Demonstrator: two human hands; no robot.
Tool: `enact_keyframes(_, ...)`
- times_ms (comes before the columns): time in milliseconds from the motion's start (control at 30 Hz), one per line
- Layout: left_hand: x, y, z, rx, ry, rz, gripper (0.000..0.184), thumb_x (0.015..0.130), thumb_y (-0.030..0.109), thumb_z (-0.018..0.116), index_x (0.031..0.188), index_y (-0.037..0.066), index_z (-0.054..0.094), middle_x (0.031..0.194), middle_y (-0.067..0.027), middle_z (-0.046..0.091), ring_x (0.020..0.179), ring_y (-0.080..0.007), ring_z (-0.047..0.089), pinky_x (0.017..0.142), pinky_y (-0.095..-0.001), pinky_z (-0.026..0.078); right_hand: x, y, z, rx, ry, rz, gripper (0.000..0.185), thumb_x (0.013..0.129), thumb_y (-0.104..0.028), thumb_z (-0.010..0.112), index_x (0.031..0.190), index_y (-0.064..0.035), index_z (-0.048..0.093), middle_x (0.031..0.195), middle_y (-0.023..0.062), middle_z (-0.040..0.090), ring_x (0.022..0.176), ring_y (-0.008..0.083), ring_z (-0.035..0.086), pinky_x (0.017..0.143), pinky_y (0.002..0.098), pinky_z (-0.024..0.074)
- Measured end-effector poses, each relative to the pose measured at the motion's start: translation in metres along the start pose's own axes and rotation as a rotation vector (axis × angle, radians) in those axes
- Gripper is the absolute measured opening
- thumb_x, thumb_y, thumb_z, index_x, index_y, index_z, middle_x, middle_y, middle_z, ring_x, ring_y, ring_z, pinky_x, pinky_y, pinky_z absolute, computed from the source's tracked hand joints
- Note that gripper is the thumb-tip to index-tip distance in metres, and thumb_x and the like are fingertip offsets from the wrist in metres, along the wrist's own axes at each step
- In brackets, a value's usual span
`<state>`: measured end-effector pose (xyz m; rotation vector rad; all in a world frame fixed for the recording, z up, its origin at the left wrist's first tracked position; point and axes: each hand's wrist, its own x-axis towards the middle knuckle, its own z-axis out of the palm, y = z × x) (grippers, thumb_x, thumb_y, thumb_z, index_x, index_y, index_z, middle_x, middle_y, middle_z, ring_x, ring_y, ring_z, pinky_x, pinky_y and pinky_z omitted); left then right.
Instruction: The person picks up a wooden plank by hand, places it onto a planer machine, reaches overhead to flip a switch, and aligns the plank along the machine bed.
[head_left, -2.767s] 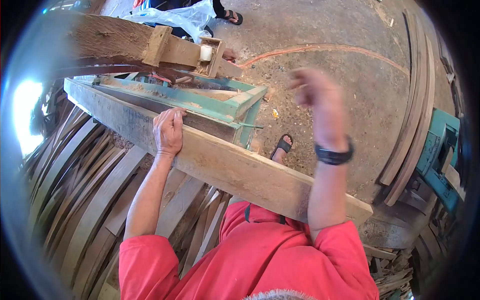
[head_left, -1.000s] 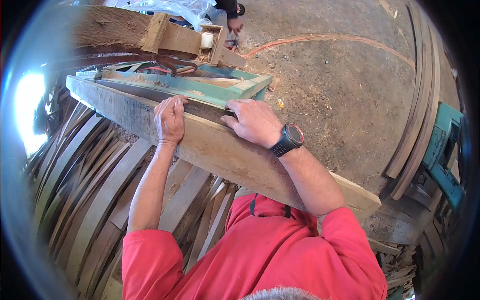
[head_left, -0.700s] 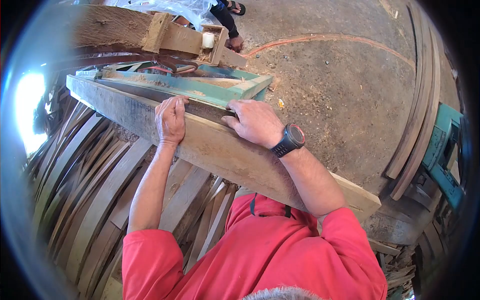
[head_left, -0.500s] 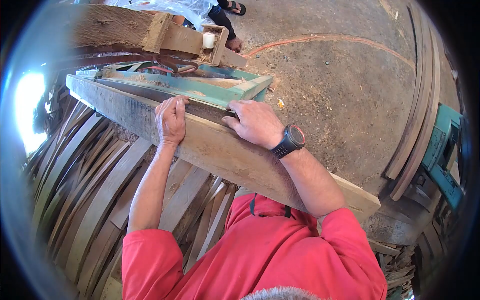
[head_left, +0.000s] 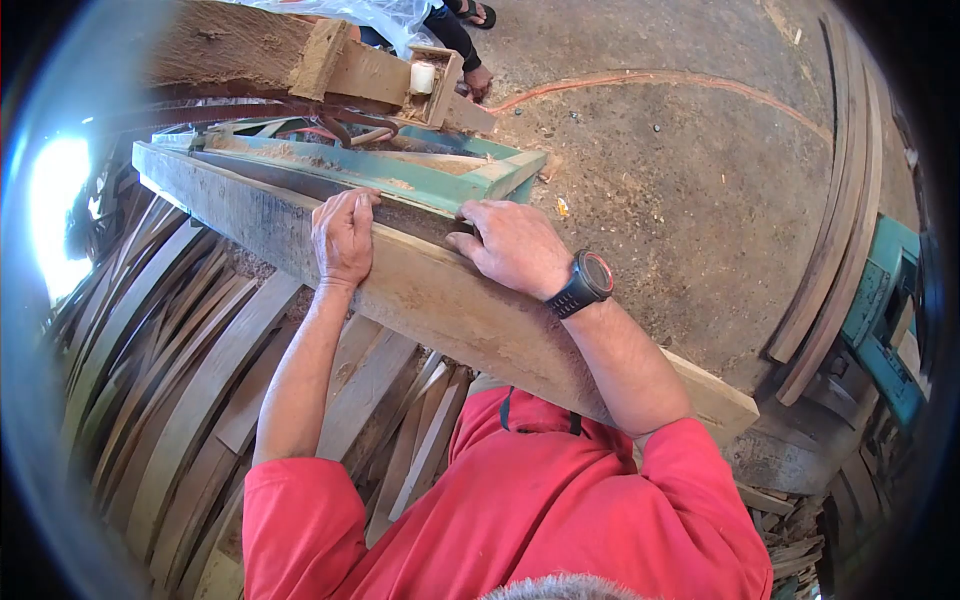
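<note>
A long, thick wooden plank (head_left: 440,305) stands on edge and slants across my front, from the far left down to the lower right. Its near face is pale in the middle and grey toward the far left end. My left hand (head_left: 345,238) is closed over the upper edge, its fingertips on the far side. Farther right, my right hand (head_left: 515,248) grips the same edge, its fingers curled over and partly hidden behind it. A black watch (head_left: 580,283) is on my right wrist. Just beyond the plank is a green metal frame (head_left: 440,178) dusted with sawdust.
A rough wooden beam (head_left: 235,50) juts in above the frame. Many wood strips (head_left: 195,385) lie below the plank at left. Curved boards (head_left: 845,200) lean at right by a teal machine part (head_left: 880,300). Another person's hand (head_left: 478,80) reaches to the floor.
My hands and the plank keep nearly the same position. At the top, the other person's hand has shifted slightly to the right and up.
</note>
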<state>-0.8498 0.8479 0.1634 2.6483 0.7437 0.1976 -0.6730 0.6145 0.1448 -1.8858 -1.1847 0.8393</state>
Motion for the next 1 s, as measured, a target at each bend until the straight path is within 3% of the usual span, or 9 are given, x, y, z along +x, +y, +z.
enact_keyframes(1000,0.0001,-0.0014,0.0002,0.004,-0.015,-0.008,0.036,0.114,0.027,0.05,0.105,0.005,0.077,0.113,-0.0096,0.082,0.107,-0.031,0.073,0.102,-0.0444,0.049,0.0005,0.0016,0.0027,-0.008,-0.015,0.016,0.039,0.102,-0.037,0.071,0.111,0.0007,0.072,0.1,0.025,0.076,0.099,0.0447,0.075,0.087,0.0562,0.0592)
